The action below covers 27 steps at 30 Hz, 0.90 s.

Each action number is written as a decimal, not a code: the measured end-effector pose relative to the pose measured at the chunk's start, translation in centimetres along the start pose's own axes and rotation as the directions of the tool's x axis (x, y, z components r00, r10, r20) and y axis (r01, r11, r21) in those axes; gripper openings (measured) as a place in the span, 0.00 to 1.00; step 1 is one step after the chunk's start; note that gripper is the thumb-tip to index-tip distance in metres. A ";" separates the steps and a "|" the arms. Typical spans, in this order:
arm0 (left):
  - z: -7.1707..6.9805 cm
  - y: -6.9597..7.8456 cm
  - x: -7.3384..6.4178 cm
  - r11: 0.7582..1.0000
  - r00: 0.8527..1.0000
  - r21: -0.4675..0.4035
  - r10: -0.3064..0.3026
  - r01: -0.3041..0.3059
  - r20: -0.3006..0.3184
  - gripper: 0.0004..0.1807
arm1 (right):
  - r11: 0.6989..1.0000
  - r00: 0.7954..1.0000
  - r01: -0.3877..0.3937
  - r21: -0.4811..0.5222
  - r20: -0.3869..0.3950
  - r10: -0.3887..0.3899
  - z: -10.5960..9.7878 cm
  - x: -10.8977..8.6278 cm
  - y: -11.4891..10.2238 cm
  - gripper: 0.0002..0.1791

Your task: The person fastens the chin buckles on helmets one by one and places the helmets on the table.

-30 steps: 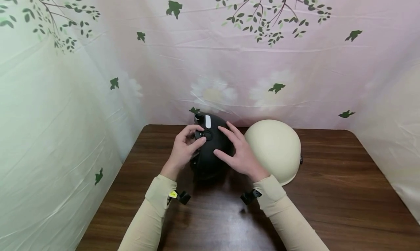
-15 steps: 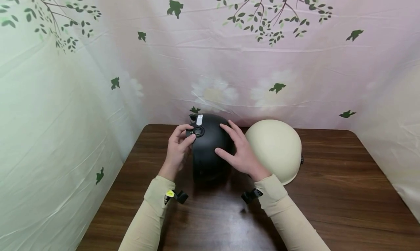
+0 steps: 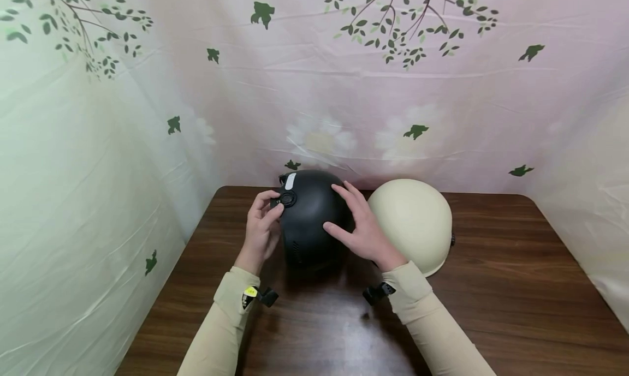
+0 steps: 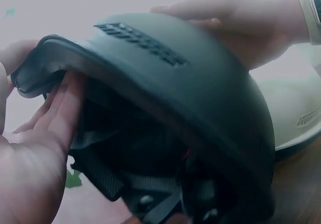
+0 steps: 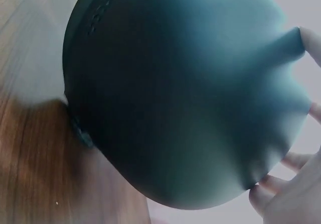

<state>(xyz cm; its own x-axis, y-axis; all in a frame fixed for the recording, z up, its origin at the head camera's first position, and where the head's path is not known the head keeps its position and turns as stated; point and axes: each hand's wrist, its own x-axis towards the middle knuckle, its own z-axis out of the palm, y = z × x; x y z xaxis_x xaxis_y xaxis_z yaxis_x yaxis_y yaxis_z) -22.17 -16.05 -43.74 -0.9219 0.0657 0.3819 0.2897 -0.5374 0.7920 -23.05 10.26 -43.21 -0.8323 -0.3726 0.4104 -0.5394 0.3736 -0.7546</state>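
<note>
A black helmet [image 3: 314, 223] is tilted on its side near the back of the table, its opening facing left. My left hand [image 3: 260, 223] pinches its front rim, thumb outside beside a round black fitting [image 3: 287, 198] and a white label [image 3: 290, 181]. In the left wrist view, the fingers [image 4: 70, 101] reach under the brim into the opening, where dark straps [image 4: 103, 179] hang. My right hand [image 3: 363, 226] rests on the crown with spread fingers. From the right wrist, fingertips show against the smooth shell [image 5: 185, 98].
A cream helmet [image 3: 410, 223] stands dome up on the brown wooden table [image 3: 516, 288], just right of the black one and close behind my right hand. Printed fabric [image 3: 363, 103] hangs along the table's back edge and both sides.
The black helmet has rolled so its rim and round fitting moved left, and more outer shell shows. My left hand went left with the rim; my right hand barely moved.
</note>
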 end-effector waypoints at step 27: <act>-2.9 1.9 -1.5 0.667 0.993 0.740 0.012 0.083 -0.121 0.21 | 0.997 0.997 -0.071 -0.033 0.039 0.072 -0.3 -0.7 0.5 0.45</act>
<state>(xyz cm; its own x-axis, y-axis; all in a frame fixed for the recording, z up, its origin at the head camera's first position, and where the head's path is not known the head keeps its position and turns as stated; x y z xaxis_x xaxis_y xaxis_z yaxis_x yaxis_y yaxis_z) -20.96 -19.62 -44.22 -0.9428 -0.0432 0.3306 0.3077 0.2690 0.9127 -22.77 10.96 -43.74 -0.8635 -0.3775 0.3344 -0.4828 0.4272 -0.7644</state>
